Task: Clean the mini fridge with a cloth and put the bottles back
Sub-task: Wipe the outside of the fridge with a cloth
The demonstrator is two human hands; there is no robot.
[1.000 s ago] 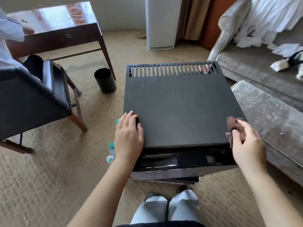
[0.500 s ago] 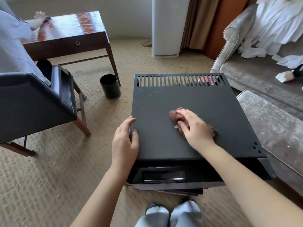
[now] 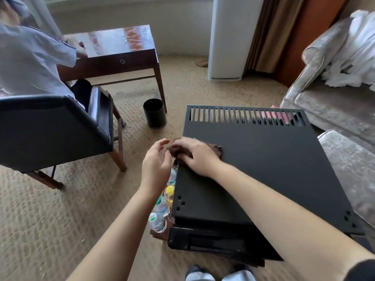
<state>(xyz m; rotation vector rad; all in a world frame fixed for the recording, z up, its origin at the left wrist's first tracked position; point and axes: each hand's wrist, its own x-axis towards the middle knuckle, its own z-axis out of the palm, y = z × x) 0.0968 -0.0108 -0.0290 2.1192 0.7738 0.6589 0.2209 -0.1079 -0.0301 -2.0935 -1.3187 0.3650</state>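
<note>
The black mini fridge [image 3: 263, 159] stands on the carpet in front of me, seen from above, with vent slots along its far edge. My right hand [image 3: 194, 155] presses a brown cloth [image 3: 216, 149] flat on the fridge top at its left edge. My left hand [image 3: 156, 161] hovers just off that left edge, fingers apart, holding nothing. Several plastic bottles [image 3: 162, 207] with green and yellow caps stand on the floor against the fridge's left side, partly hidden by my left arm.
A black chair [image 3: 50, 128] with a seated person [image 3: 30, 63] is at the left, by a wooden desk [image 3: 121, 51]. A black bin [image 3: 154, 113] stands on the carpet. A grey sofa [image 3: 328, 102] and footstool [image 3: 353, 165] flank the fridge's right side.
My right hand has swept the cloth from the fridge's right front corner across the top to its left edge. My left hand has lifted off the fridge top.
</note>
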